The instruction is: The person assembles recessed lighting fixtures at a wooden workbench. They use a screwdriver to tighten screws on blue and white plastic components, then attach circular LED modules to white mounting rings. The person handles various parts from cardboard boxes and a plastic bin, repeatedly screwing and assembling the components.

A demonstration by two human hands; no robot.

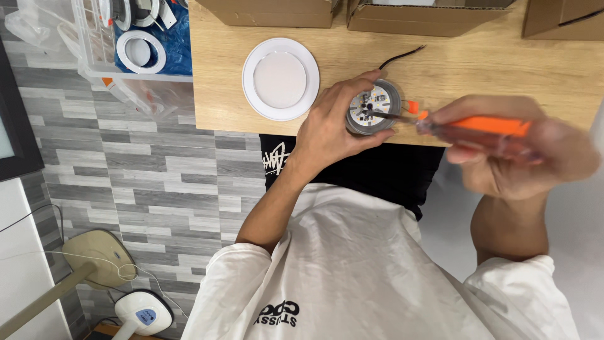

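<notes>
Right hand (503, 148) — blurred — clenched round orange screwdriver (484, 129); left hand (330, 129) gripping lamp housing (374, 107).

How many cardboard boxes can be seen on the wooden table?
3. All stand along the far edge of the table: the left box, the middle box and the right box. Each is cut off by the frame; more may be hidden.

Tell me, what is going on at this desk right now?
A person sits at a wooden desk. The left hand steadies a small round lamp body at the desk's edge, while the right hand holds an orange-handled screwdriver with its tip on the lamp's inside. A white round cover lies beside it, apart.
</notes>
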